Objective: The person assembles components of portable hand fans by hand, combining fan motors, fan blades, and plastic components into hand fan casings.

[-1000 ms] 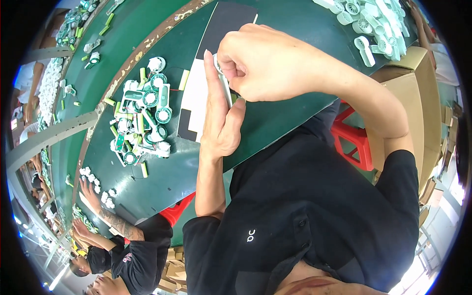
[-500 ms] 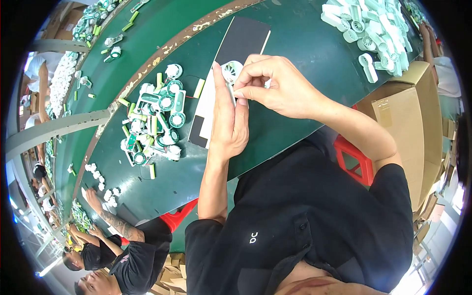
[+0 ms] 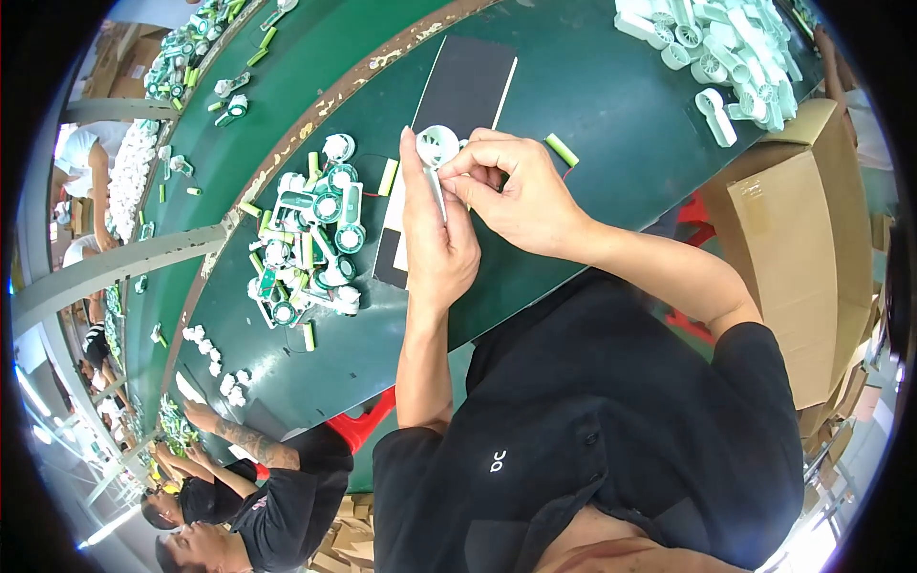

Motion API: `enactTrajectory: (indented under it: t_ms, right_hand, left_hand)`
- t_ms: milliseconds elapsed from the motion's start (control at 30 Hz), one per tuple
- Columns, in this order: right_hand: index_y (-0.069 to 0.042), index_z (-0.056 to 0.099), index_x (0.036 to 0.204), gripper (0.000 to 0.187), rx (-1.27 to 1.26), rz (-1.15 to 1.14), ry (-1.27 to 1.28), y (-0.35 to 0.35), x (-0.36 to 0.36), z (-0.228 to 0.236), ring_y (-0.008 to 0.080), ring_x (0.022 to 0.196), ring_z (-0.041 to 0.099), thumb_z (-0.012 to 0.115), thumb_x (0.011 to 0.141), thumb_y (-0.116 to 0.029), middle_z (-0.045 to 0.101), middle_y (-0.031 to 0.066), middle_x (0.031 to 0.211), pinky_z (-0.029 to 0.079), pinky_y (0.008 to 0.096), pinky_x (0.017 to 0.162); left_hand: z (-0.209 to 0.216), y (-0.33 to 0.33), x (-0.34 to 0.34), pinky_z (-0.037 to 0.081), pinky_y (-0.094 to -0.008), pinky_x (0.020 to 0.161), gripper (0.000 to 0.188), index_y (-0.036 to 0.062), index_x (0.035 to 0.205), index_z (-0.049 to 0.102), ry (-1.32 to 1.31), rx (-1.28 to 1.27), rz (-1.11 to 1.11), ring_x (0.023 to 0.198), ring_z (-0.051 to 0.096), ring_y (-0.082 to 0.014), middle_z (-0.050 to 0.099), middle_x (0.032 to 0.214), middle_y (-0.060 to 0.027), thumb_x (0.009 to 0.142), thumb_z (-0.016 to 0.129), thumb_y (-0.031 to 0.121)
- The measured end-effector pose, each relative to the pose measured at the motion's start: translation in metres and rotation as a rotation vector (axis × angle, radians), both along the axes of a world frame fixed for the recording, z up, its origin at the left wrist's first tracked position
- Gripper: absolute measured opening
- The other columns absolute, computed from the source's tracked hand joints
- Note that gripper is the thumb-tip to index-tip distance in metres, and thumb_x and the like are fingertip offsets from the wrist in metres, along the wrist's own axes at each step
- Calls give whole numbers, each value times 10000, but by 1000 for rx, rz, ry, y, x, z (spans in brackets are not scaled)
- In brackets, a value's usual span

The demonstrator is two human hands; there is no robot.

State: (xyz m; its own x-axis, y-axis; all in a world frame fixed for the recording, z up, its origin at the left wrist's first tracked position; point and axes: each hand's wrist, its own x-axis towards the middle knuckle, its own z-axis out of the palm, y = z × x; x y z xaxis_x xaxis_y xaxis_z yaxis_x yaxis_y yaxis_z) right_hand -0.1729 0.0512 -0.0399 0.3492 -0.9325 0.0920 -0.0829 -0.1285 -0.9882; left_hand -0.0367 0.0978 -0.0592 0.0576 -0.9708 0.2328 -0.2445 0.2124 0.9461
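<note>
My left hand (image 3: 441,244) is closed around the handle of a pale mint handheld-fan casing (image 3: 437,143). The round head of the casing points away from me, above my fingers. My right hand (image 3: 516,191) is pinched against the casing just below that head; whatever is between its fingertips is hidden. A green battery cell (image 3: 562,150) with a red wire lies just beyond my right hand. Under my hands is a board with a black top (image 3: 468,81) and a pale section. To its left sits a pile of green-and-white fan assemblies (image 3: 325,205) with wired battery cells.
Several mint casings (image 3: 712,57) are heaped at the far right, above an open cardboard box (image 3: 793,267). A rusty rail (image 3: 315,119) divides the table from a green conveyor (image 3: 287,67). White small parts (image 3: 229,387) lie near a co-worker's arm (image 3: 239,435) at left.
The casing's head has tilted and shifted slightly left in my left hand. My right hand has moved slightly down and left. The green cell beyond it has come into view.
</note>
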Motion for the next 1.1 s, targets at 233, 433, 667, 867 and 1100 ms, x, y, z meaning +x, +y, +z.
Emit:
enactTrajectory:
  t_ms: [233,433,667,867,1100]
  right_hand:
    - [6,735,905,97,-61,75,93,-7,-15,26,209,683,711,716,862,-79,716,118,799,543,346,635]
    - [-13,602,1300,367,-114,-101,-133,-7,-45,40,102,818,679,654,938,11,732,45,916,538,266,744]
    - [-4,692,1154,209,-68,-69,-12,-10,-63,30,94,853,666,639,952,-20,730,45,934,519,253,775]
    - [12,704,1128,183,-19,-37,-23,-7,-59,21,94,851,661,646,960,-31,737,51,938,534,262,799]
    - [15,707,1142,189,43,3,-1,-8,-58,13,93,864,654,662,964,-31,727,41,958,529,263,808]
  left_hand:
    - [6,7,-14,516,-295,909,704,35,1668,103,511,134,44,1019,643,-183,588,1285,-148,1043,428,6]
    - [13,7,-7,357,-247,622,858,71,1673,119,654,196,-100,649,424,-103,596,1206,-138,942,556,177]
    - [17,7,-15,375,-245,608,842,33,1665,122,505,129,-66,649,436,-95,593,1131,-139,983,557,267]
    - [16,6,-16,365,-227,596,682,10,1652,145,409,37,-32,648,419,-65,596,1121,-124,1074,451,204]
    - [13,6,-11,486,-242,810,656,14,1646,178,318,36,16,1058,571,-125,546,1361,-133,1069,484,71]
